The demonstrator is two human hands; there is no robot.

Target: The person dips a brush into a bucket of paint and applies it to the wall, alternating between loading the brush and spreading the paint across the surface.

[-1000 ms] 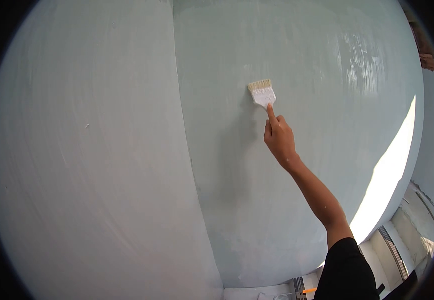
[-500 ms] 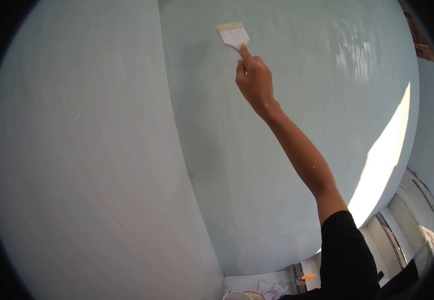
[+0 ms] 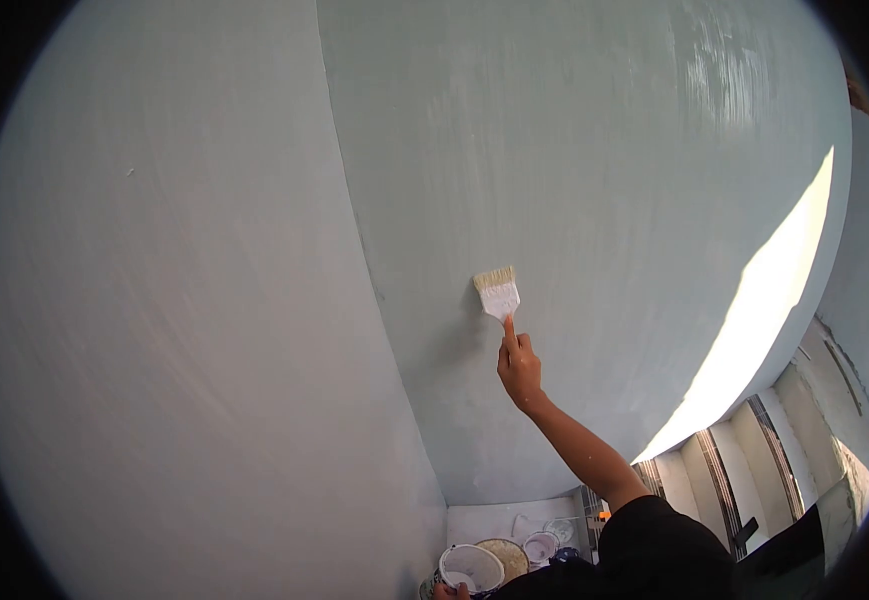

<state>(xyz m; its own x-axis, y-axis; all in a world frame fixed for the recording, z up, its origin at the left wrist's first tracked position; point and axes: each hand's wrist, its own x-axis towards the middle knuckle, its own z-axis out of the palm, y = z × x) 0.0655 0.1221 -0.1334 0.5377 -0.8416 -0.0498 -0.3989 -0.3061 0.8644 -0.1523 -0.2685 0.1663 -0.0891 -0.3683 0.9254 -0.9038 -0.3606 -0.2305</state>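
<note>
My right hand is wrapped round the handle of a wide, paint-covered brush, one finger stretched along it. The brush points upward, its pale bristles at the greenish wall, right of the corner line. At the bottom edge, my left hand shows only as fingertips on the rim of a white bucket with pale paint inside. The rest of that hand is out of frame.
A pale wall fills the left side. Beside the bucket are a round tub and a smaller container. Steps rise at the lower right, below a bright sunlit patch on the wall.
My right hand has moved down the wall with the brush. The bucket now shows more fully at the bottom, and my left fingertips have come into view on its rim.
</note>
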